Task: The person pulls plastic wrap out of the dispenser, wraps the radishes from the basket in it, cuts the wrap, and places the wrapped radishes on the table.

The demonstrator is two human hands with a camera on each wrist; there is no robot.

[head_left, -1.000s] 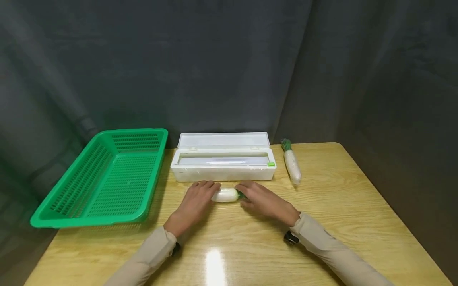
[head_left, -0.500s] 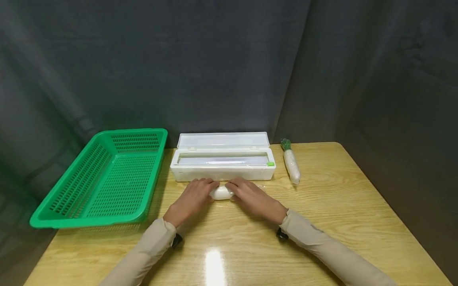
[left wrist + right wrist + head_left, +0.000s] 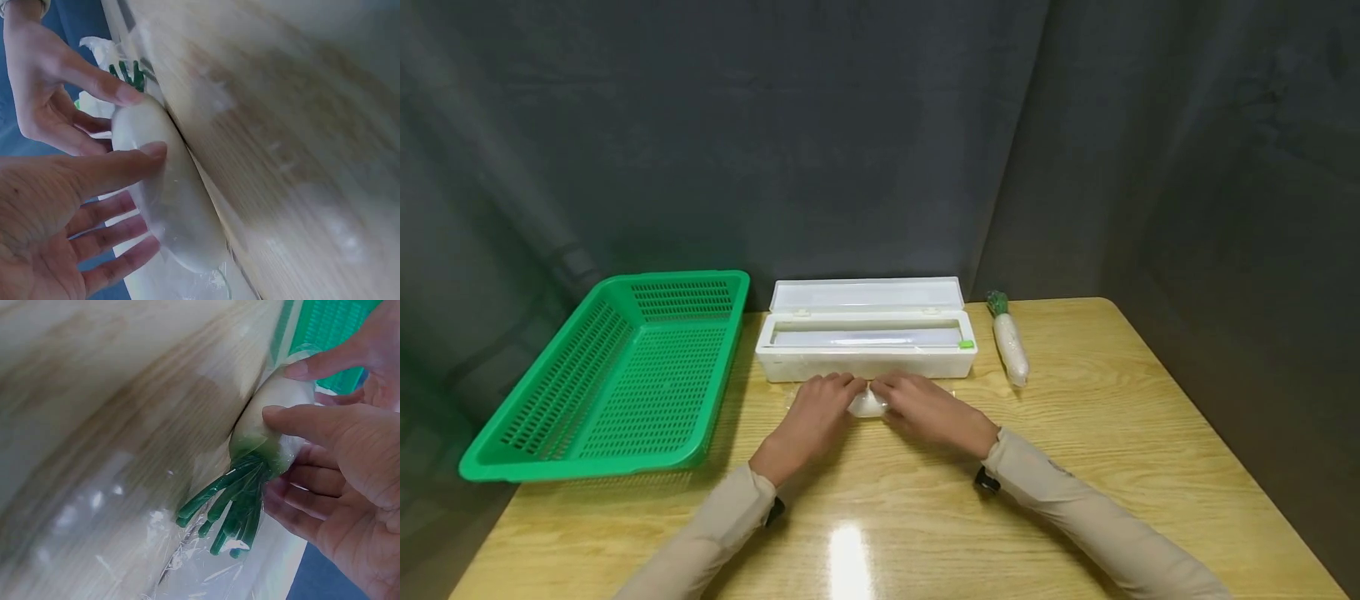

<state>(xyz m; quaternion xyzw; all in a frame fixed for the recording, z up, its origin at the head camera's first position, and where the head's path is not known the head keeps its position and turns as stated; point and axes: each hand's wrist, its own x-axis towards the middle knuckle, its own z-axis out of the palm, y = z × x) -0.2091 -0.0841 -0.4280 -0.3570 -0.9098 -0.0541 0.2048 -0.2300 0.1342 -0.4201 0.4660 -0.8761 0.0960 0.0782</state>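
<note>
A white radish [image 3: 868,405] with cut green stalks lies in clear plastic film in front of the film box. My left hand [image 3: 820,408] holds its root half from the near side. In the left wrist view the thumb [image 3: 152,155] is on one side of the white body [image 3: 178,206] and the fingers on the other. My right hand [image 3: 928,410] grips the leaf half, its fingers round the far side. Loose film spreads past the green stalks [image 3: 228,503] in the right wrist view. From the head view both hands cover most of the radish.
Behind the hands stands an open white film box [image 3: 867,363] with a green slider [image 3: 966,344]. A second, wrapped radish [image 3: 1011,350] lies to its right. The green basket [image 3: 718,375] is at the left, and a dark curtain [image 3: 865,142] hangs behind the table.
My right hand has slid left along the radish, closer to my left hand, so less of the white body shows between them. The left hand has stayed nearly in place.
</note>
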